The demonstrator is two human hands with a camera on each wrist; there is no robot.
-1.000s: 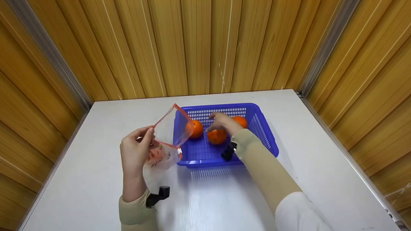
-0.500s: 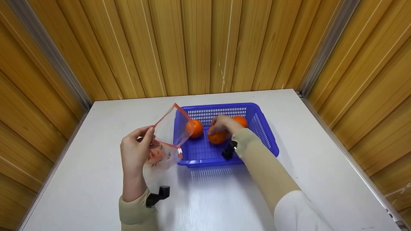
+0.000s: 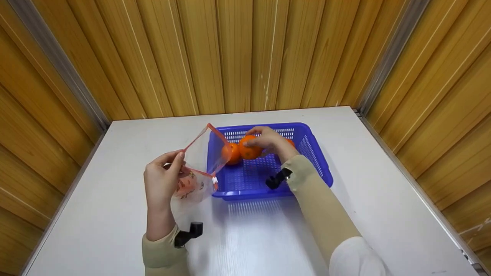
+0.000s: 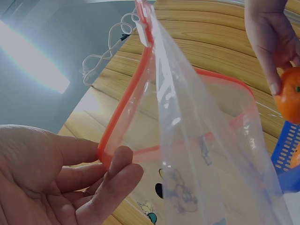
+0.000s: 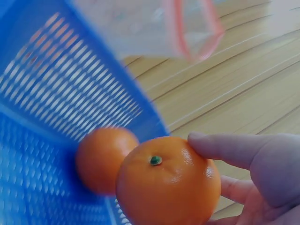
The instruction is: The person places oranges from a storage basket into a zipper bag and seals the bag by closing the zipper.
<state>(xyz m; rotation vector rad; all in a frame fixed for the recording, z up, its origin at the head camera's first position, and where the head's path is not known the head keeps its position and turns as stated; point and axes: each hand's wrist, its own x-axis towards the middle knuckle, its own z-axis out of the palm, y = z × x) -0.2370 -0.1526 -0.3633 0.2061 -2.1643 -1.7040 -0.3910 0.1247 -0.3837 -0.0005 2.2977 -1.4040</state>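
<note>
My left hand (image 3: pixel 163 178) pinches the red-edged rim of a clear zip bag (image 3: pixel 199 188), whose mouth gapes toward the basket. The bag has printed cartoon figures and a white slider (image 4: pixel 142 30). My right hand (image 3: pixel 270 140) grips an orange (image 3: pixel 250 148) by its side, raised above the floor of the blue basket (image 3: pixel 245 193). A green stem end shows on this fruit in the right wrist view. Just left of it a second orange (image 5: pixel 104 159) lies in the basket, partly behind the bag's edge. A third orange (image 3: pixel 290 142) is mostly hidden behind my right hand.
The basket stands on a white table (image 3: pixel 115 214). Wood-patterned panels (image 3: pixel 238 57) enclose the back and both sides. Black wrist cameras are strapped to both sleeves. A white cable (image 4: pixel 110 47) hangs in the left wrist view's background.
My right hand has closed around the middle orange and lifted it up and leftward from the basket floor. The left hand and bag have stayed still.
</note>
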